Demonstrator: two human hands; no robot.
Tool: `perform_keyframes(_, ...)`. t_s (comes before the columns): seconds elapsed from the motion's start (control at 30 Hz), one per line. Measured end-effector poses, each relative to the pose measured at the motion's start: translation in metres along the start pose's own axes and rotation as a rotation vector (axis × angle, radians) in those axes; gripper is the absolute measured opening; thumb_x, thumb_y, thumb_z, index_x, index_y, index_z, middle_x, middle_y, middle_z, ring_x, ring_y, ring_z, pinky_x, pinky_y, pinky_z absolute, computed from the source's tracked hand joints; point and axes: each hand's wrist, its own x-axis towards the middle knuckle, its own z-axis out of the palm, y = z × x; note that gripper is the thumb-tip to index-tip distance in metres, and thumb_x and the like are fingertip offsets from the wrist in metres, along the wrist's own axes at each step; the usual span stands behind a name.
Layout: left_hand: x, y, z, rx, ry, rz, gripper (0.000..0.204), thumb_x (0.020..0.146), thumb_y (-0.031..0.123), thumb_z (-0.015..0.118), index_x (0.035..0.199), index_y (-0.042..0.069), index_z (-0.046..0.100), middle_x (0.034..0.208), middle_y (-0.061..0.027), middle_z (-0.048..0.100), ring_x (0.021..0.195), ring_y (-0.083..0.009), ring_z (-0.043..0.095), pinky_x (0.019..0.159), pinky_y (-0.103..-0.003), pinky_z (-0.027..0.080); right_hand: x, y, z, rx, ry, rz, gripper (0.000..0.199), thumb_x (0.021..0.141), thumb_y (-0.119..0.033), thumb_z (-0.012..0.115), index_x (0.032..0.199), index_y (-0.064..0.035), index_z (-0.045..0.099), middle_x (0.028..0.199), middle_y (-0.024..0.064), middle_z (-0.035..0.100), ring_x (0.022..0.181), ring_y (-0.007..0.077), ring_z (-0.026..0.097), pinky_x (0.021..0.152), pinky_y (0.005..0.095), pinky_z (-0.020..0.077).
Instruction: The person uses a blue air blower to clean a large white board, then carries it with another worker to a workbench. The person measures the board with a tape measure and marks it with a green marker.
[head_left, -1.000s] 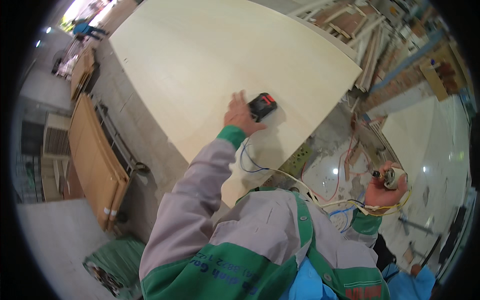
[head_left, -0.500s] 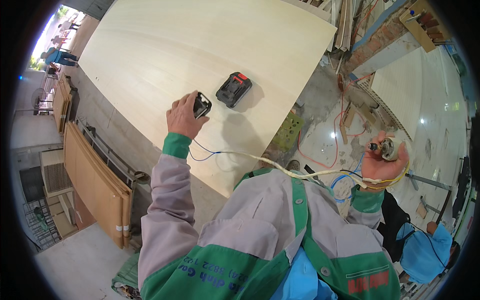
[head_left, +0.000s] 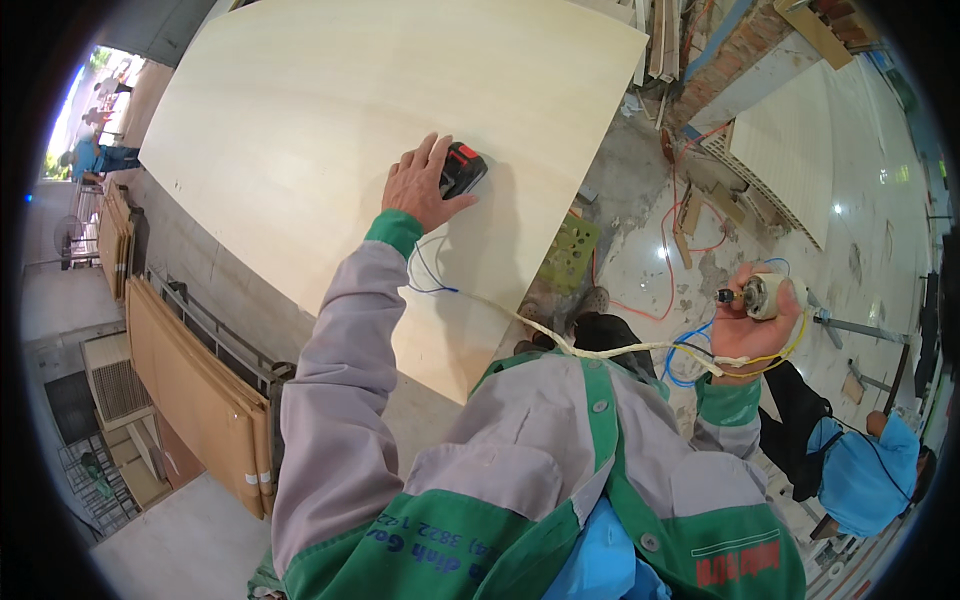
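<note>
Wiring-up seems in hand: at twelve o'clock on the pale wooden worktop, the left hand meets a black-and-red block battery, grip unclear; at three, the right hand's fingers grip a cream cylindrical motor. Next: steady contact.

The battery pack is black with a bright red patch, set against the pale cream tabletop. A cream cable sheath gives way to thin blue wires at one end, a yellow wire at the other. The motor wears off-white — its tip black. Jacket sleeve: plain mauve-grey; cuff: solid green. The perforated panel is olive, dotted with dark round holes.
</note>
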Motion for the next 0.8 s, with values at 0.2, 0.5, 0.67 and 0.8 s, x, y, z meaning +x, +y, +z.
perform_keyframes(0.2,0.038,0.01,0.008,-0.052,-0.195,0.196,0.055,0.09,0.035,0.067,0.14,0.017,0.053,0.148,-0.0088,0.048,0.134,-0.0354,0.046,0.108,-0.048,0.043,0.029,0.015,-0.006,0.026,0.021,-0.086,0.034,0.088,-0.039,0.063,0.094,-0.0054,0.062,0.079,0.0086,0.061,0.062,0.0162,0.054,0.057,0.0286,0.0428)
perform_keyframes(0.5,0.123,0.071,0.032,-0.026,-0.118,-0.319,0.044,0.093,0.037,0.058,0.133,0.018,0.057,0.14,-0.0056,0.053,0.132,-0.033,0.045,0.105,-0.047,0.046,0.187,0.06,0.013,0.179,0.292,-0.005,0.041,0.088,-0.05,0.064,0.093,-0.01,0.061,0.082,0.0046,0.066,0.069,0.0171,0.061,0.067,0.0338,0.0502)
perform_keyframes(0.67,0.172,0.076,0.044,-0.007,-0.161,-0.4,0.052,0.092,0.043,0.058,0.138,0.019,0.053,0.145,-0.0064,0.048,0.133,-0.0336,0.045,0.107,-0.047,0.042,0.281,0.096,0.033,0.308,0.358,0.12,0.045,0.087,-0.051,0.069,0.104,-0.0118,0.055,0.081,0.0028,0.066,0.069,0.014,0.063,0.061,0.0282,0.0494)
perform_keyframes(0.8,0.195,0.073,0.049,0.014,-0.187,-0.396,0.051,0.091,0.04,0.059,0.137,0.018,0.053,0.145,-0.0071,0.048,0.132,-0.0344,0.046,0.106,-0.048,0.042,0.35,0.134,0.049,0.342,0.407,0.112,0.042,0.086,-0.046,0.071,0.104,-0.0105,0.058,0.083,0.0042,0.069,0.069,0.014,0.065,0.061,0.0263,0.0501)
